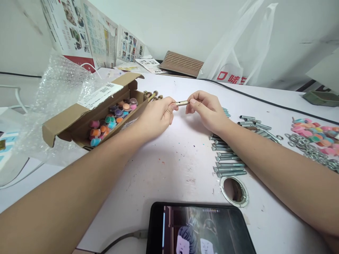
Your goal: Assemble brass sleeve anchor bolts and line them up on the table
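Note:
A short, narrow metal sleeve (182, 103) with small dark marks spans the gap between my two hands, above the middle of the table. My left hand (158, 114) pinches its left end between thumb and fingers. Its right end sits at the thumb and fingertips of my right hand (208, 108). Whatever lies inside the fingers is hidden. Close behind my left hand are several brass-coloured bolts (154, 95). Under and beside my right forearm lie rows of silver bolts (230, 169) and loose metal tubes (247, 118).
At left, an open cardboard box (62, 121) holds coloured plastic caps (106, 128), beside bubble wrap (60, 77). Washers (299, 142) and more caps (317, 132) lie right. A tablet (201, 229) with a cable is in front, near a table hole (234, 191). A black cable (265, 100) crosses behind.

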Available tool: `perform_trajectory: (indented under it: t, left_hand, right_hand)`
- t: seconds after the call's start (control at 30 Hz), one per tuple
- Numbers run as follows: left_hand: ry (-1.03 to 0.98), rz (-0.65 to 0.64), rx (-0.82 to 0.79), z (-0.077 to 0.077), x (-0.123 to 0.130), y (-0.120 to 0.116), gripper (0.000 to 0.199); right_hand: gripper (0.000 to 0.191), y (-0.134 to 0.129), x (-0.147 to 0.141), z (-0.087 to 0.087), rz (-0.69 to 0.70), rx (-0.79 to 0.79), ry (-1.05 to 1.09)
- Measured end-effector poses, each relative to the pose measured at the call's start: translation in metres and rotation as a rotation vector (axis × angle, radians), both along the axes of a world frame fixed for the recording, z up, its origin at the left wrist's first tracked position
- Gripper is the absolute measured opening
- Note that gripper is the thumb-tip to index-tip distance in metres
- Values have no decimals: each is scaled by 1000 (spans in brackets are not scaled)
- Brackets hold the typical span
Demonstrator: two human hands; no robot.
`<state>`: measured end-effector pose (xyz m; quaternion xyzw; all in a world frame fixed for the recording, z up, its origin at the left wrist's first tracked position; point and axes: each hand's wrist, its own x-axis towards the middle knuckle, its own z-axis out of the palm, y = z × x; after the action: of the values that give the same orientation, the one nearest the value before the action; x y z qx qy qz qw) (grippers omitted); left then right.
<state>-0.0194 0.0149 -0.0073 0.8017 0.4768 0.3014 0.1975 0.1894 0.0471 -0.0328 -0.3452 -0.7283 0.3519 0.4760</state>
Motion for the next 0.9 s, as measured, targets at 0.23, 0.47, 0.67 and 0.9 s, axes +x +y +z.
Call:
perform_trajectory:
  t: [0.23, 0.47, 0.67, 0.9]
  left_hand:
    - [-3, -12, -23, -2, 0, 0, 35]
    - [18, 14, -31, -1, 0, 0, 39]
    - [28, 4, -33, -1, 0, 0, 37]
    - [26, 19, -11, -4, 0, 1, 36]
  right_hand:
    - [56, -1, 1, 1, -88, 86, -158]
    - [58, -3, 0, 1, -72, 43, -126]
    - [42, -5, -1, 3, -20, 38, -48]
    - [55, 1, -1, -3, -128, 79, -219]
